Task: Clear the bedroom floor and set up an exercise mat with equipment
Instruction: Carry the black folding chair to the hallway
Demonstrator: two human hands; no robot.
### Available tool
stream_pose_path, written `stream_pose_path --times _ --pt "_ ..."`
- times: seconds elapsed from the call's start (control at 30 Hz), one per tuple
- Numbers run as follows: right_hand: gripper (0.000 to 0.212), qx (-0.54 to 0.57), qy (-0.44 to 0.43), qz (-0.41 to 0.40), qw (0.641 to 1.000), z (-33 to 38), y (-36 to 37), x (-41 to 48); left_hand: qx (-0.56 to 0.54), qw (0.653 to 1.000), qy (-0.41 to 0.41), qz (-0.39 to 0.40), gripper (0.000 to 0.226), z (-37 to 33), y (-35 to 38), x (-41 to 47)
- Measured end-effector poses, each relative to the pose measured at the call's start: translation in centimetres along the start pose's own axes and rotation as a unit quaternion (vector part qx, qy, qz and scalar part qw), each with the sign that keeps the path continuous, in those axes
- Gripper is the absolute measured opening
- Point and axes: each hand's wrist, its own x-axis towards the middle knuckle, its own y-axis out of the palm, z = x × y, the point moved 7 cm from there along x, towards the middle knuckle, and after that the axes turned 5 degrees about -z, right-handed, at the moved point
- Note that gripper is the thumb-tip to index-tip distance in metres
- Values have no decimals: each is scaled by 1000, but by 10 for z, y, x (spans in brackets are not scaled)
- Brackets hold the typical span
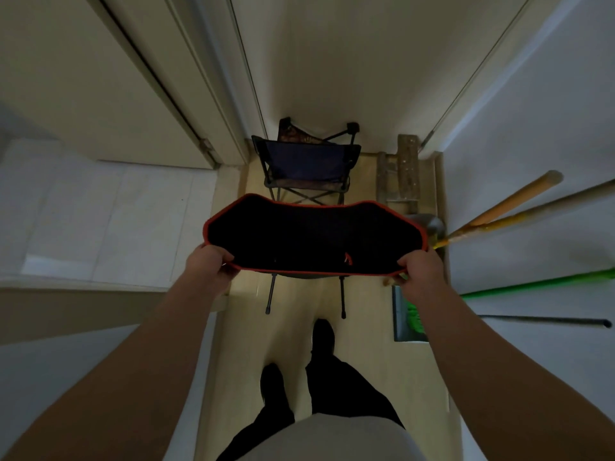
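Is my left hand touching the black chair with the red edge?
Touching. The head view shows the left hand gripping the black chair at its near corner.

chair (312,239): black, red trim | pole (539,283): green

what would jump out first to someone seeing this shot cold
The red-edged black folding chair fills the middle of the view, with the left hand and the right hand each holding a near corner of its fabric. Behind it a dark blue folding chair stands by the far wall. On the right side an orange handle and a bright green handle slant across the view.
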Motion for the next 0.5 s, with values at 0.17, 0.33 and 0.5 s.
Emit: stream_pose_path --times 0.17,0.33,0.5 --pt "82 -37 18 7 999 -20 -8 10 2 1000 -22 -8 71 21 -9 14" --pt "80 -51 4 20 998 -26 -4 13 -3 1000 -23 -11 58 34 -20 18" --pt "67 -67 17 -6 998 -31 -7 1 40 999 -22 -5 46 36 -28 18"
